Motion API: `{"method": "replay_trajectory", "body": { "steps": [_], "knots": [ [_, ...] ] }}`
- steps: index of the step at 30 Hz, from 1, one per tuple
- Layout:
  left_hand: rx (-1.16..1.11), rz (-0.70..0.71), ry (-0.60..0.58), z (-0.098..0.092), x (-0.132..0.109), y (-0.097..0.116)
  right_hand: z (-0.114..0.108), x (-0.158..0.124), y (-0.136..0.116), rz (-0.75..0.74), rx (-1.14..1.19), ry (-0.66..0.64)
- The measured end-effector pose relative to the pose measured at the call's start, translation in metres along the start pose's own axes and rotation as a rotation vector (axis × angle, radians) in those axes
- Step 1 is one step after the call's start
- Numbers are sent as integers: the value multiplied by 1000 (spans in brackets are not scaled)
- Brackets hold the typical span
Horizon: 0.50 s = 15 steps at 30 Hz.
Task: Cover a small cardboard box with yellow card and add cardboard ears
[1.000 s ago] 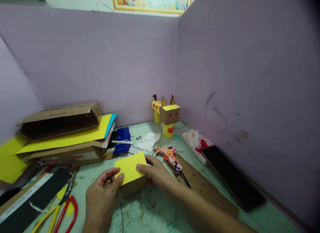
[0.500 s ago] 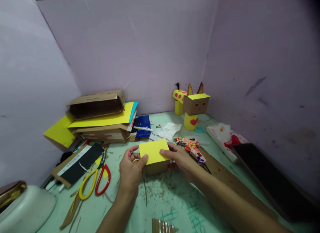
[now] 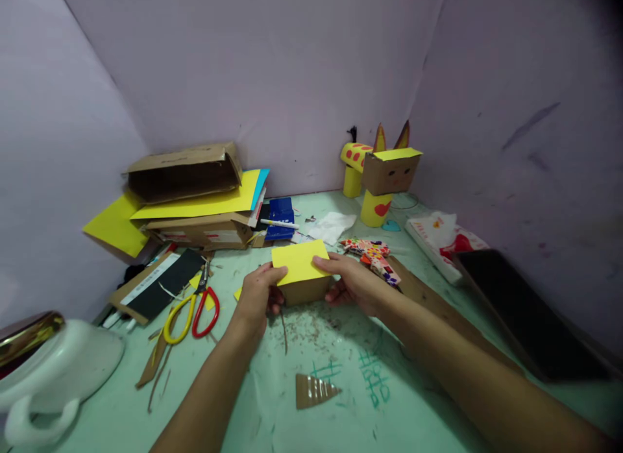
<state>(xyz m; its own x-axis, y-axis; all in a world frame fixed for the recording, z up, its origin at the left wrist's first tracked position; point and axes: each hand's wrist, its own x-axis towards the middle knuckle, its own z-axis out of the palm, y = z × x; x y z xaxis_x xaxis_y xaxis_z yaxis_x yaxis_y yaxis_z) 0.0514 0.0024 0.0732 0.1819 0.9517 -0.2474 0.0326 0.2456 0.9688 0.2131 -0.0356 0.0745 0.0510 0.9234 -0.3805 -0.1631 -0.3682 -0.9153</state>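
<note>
A small cardboard box (image 3: 305, 289) with a yellow paper top (image 3: 299, 261) rests on the green table (image 3: 341, 388) in front of me. My left hand (image 3: 257, 296) grips its left side, fingers curled round the edge. My right hand (image 3: 350, 281) holds the right side with the fingers pressed on the yellow paper. A spotted glue gun (image 3: 372, 253) lies just right of my right hand. Scissors (image 3: 192, 307) with one yellow and one red handle lie to the left.
Stacked cardboard boxes and yellow sheets (image 3: 195, 200) sit at the back left. Two cardboard animal figures (image 3: 384, 177) stand in the far corner. A tissue pack (image 3: 438, 235) and a dark slab (image 3: 525, 310) lie along the right wall. A white pot (image 3: 48, 375) sits at lower left. A cardboard scrap (image 3: 314, 389) lies near me.
The camera tilted down and to the left, bringing the white pot and more table into view. Both hands stayed on the box, my left fingers closing more round its side.
</note>
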Motion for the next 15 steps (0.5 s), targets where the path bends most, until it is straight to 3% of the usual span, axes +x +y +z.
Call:
{"method": "replay_trajectory", "body": {
  "steps": [6, 15],
  "knots": [
    [83, -3, -36, -4, 3, 0, 5, 0, 0, 5, -85, 83],
    [90, -19, -78, -3, 1, 2, 5, 0, 1, -32, -72, 64]
  ]
}}
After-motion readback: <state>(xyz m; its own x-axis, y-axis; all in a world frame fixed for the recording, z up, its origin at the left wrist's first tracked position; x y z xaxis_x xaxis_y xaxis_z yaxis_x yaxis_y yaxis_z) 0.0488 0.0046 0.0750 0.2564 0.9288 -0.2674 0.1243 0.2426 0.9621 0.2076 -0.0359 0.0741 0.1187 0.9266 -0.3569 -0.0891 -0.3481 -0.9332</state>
